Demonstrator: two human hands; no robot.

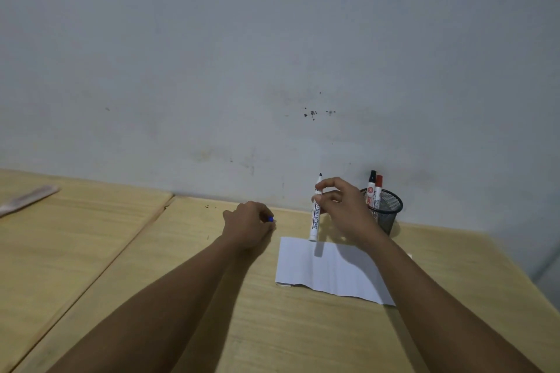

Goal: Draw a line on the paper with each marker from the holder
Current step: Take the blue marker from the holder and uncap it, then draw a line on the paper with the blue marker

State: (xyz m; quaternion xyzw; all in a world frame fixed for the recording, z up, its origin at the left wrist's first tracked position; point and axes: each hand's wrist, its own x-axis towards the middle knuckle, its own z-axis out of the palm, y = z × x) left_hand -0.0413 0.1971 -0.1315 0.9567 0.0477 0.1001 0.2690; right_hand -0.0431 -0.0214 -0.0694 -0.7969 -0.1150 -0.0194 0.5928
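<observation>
Uncapped marker held upright above the far edge of the paper

The right hand point(342, 206) pinches a white marker point(315, 215) between thumb and fingertips near its upper end, tip pointing up, base hanging just over the paper point(327, 269). The left hand point(248, 225) is closed around a small blue cap point(270, 219), to the left of the sheet. The marker looks light, stiff and smooth (a grip nearer the tip should steady it for drawing). The paper seems thin and may slide on the wooden table point(212, 297). Two capped markers, black point(371, 183) and red point(378, 191), stand in the mesh holder point(386, 212) at far right.
</observation>
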